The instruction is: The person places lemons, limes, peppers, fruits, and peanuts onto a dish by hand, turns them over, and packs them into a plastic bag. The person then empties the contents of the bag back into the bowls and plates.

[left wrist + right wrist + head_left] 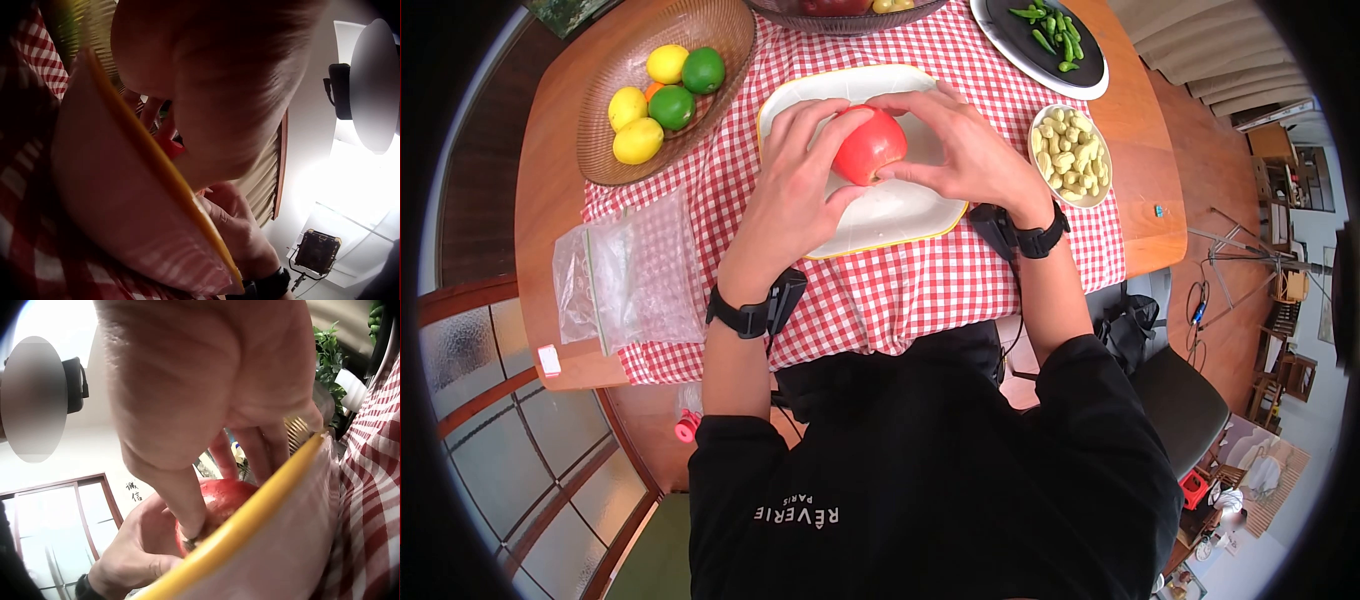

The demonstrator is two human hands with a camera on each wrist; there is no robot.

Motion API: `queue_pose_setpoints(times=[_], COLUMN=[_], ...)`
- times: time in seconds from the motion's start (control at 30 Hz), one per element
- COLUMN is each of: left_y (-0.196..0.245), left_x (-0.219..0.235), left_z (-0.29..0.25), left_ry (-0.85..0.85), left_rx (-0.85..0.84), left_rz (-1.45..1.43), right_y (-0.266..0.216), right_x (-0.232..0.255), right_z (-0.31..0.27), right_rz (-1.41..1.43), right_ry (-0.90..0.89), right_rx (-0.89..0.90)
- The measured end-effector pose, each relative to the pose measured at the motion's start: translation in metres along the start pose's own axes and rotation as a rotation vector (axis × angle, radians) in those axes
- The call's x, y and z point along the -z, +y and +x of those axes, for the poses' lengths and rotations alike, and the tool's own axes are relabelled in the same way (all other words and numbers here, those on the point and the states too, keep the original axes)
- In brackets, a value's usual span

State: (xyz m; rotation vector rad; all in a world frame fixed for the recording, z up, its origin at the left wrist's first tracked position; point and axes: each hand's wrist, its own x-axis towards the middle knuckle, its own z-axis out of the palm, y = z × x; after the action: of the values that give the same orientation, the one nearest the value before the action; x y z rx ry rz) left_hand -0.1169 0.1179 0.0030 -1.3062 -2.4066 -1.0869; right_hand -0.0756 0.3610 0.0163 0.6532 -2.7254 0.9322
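Note:
A large, shiny red apple (868,146) is held between both hands over a white dish (880,222) with a yellow rim. Curved around its left side is the left hand (788,190), fingers on top and thumb low near the front. From the right, the right hand (965,150) grips it, with its thumb at the stem end. The right wrist view shows that thumb pressed close by the small brown stem, and the apple (226,492) partly behind the dish's rim. In the left wrist view the dish wall (125,181) hides most of the fruit.
A ribbed brown bowl (735,65) with lemons and green citrus stands at the left. Clear plastic bags (635,270) lie nearer. To the right are a bowl of peanuts (1072,158) and a dark plate with green peppers (1055,40). Another fruit bowl (840,20) is behind the dish.

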Motion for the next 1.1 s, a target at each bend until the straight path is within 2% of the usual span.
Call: queue_pose_setpoints(times=[0.2, 0.27, 0.37, 0.5, 0.7, 0.8, 0.9, 0.97, 1.03, 1.1], left_y=[-0.0031, -0.0053, -0.0031, 0.0025, -0.0009, -0.0002, -0.0014, -0.0009, -0.0010, -0.0008], left_x=[-0.0026, -0.0038, 0.0014, 0.0052, 0.0013, -0.0005, -0.0012, -0.0003, 0.0007, 0.0021], left_z=[-0.0008, -0.0036, -0.0021, 0.0022, -0.0009, -0.0020, -0.0036, -0.0020, -0.0018, -0.0020], left_ry=[0.054, 0.055, -0.010, -0.006, 0.017, 0.031, -0.031, 0.000, -0.017, -0.030], left_rx=[0.073, 0.173, 0.142, 0.106, 0.086, 0.154, 0.209, 0.106, 0.103, 0.104], left_rz=[-0.037, -0.002, 0.000, -0.029, -0.066, -0.060, -0.020, -0.033, -0.048, -0.060], right_y=[0.0028, 0.0017, 0.0028, 0.0075, 0.0068, 0.0068, 0.0036, 0.0042, 0.0041, 0.0038], right_x=[-0.0015, -0.0017, -0.0021, -0.0041, -0.0009, -0.0020, -0.0023, -0.0040, -0.0044, -0.0027], right_z=[0.0016, 0.0008, -0.0006, -0.0024, -0.0008, -0.0013, -0.0021, -0.0032, -0.0041, -0.0028], right_rz=[0.051, 0.047, 0.049, 0.018, 0.064, 0.078, 0.096, 0.066, 0.038, -0.005], right_ry=[0.038, 0.040, 0.035, -0.001, -0.020, -0.029, 0.015, 0.013, 0.010, -0.073], right_rx=[0.055, 0.060, 0.050, -0.031, 0.001, 0.033, 0.012, 0.008, 0.004, -0.066])
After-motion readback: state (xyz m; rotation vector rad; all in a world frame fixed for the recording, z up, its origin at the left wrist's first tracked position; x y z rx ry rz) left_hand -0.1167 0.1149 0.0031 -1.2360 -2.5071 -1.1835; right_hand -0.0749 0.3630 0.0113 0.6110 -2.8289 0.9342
